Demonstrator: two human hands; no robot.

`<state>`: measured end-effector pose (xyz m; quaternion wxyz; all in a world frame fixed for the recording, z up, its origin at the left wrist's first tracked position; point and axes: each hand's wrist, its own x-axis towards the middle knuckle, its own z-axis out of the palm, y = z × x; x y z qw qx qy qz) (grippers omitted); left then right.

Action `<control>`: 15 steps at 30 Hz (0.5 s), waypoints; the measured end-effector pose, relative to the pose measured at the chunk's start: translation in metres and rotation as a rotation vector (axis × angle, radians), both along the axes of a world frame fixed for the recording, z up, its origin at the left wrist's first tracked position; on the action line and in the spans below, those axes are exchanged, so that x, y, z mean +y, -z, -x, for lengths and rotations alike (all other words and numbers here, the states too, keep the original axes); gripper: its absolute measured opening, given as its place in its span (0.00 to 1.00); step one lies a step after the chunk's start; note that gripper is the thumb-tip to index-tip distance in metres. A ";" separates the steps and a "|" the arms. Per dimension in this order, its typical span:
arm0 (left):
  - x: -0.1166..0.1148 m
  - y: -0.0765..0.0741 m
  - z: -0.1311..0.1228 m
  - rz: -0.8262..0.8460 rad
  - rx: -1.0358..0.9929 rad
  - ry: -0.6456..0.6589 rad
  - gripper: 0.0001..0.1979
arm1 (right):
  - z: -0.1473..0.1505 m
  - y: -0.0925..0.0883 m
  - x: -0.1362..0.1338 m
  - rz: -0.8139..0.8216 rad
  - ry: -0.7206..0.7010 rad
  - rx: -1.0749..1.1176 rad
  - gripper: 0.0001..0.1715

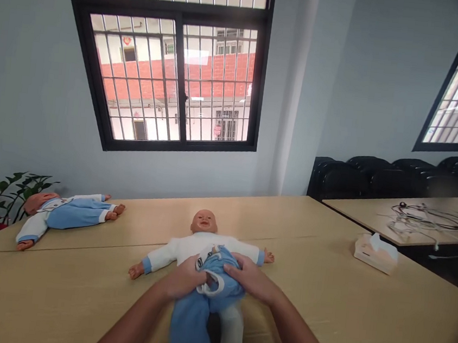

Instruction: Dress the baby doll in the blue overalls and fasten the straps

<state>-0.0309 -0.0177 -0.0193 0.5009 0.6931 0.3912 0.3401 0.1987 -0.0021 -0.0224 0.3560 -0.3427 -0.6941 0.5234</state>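
A baby doll (204,221) lies face up on the table, arms spread, in a white top with blue cuffs. One of its legs is inside a blue trouser leg (192,326); the other shows a white legging (232,327). Over its belly, blue cloth with a white-edged opening (224,277) is bunched up. My left hand (187,279) grips the left side of this cloth, its fingers partly inside the white-edged opening. My right hand (253,277) holds the right side, thumb on top and fingers hidden beneath the fabric.
Another doll (77,213) in blue and white lies at the table's far left. A tissue box (376,253) stands on the right of the table (320,312). Cables (432,220) lie on a second table, with black chairs (371,178) behind. A plant (1,196) is at the left.
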 end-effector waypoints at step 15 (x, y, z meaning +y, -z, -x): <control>-0.032 0.036 -0.007 -0.336 -0.168 -0.214 0.21 | 0.006 0.088 -0.092 0.207 0.569 0.097 0.43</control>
